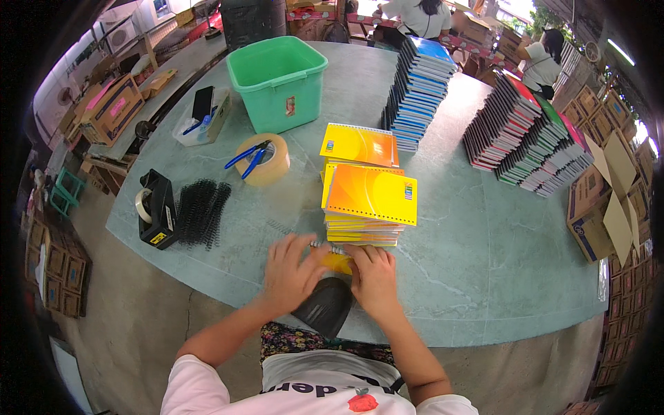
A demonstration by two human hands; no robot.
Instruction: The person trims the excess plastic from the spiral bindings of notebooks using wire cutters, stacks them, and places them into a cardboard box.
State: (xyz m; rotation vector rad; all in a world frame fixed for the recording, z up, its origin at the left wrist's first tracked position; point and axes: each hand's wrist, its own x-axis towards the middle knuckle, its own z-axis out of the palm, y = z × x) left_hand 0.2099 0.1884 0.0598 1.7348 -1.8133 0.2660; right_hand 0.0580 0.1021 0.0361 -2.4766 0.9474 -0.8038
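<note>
Between my two hands, at the table's near edge, lies a yellow notebook (336, 263), mostly covered by my fingers. A spiral binding coil (329, 247) runs along its far edge, and a thin loose stretch trails off to the left. My right hand (374, 280) grips the notebook's right side, thumb toward me and fingers bent over the edge. My left hand (290, 271) is at the notebook's left end by the coil; its fingers are smeared by motion. Just beyond stands a stack of yellow-orange notebooks (371, 195), with punched holes along the top one's edge.
Left of the stack are a tape roll (277, 166) with blue-handled cutters (254, 159) on it, black coils (203, 211), a tape dispenser (159, 211) and a green bin (277, 90). Blue notebooks (418, 93) rise behind. A rounded black object (325, 308) sits nearest me.
</note>
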